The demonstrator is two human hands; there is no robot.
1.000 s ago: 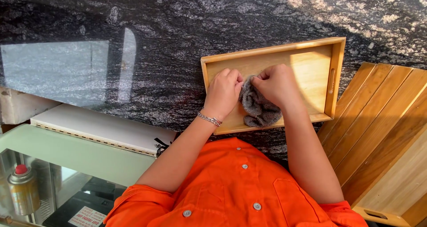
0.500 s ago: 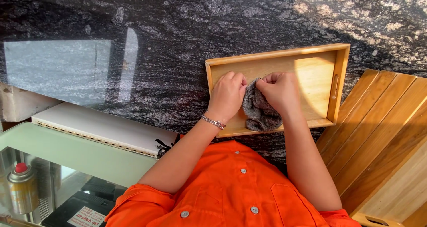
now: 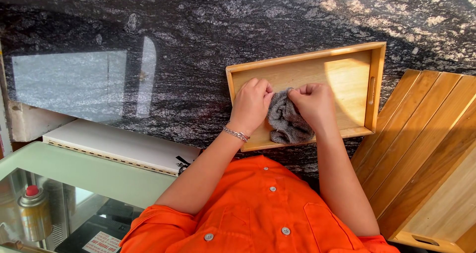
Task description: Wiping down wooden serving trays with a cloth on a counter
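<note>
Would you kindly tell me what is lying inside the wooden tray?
A crumpled grey cloth, gripped by the left hand and right hand. The wooden tray floor beneath them is hidden.

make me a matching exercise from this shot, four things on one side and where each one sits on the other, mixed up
Things:
1. grey cloth
2. wooden tray
3. bracelet
4. red-capped can

Places:
A. on the dark stone counter
B. bottom left, under the glass top
C. between the left hand and right hand, inside the tray
D. round the left wrist

Pairs: 1-C, 2-A, 3-D, 4-B
</note>
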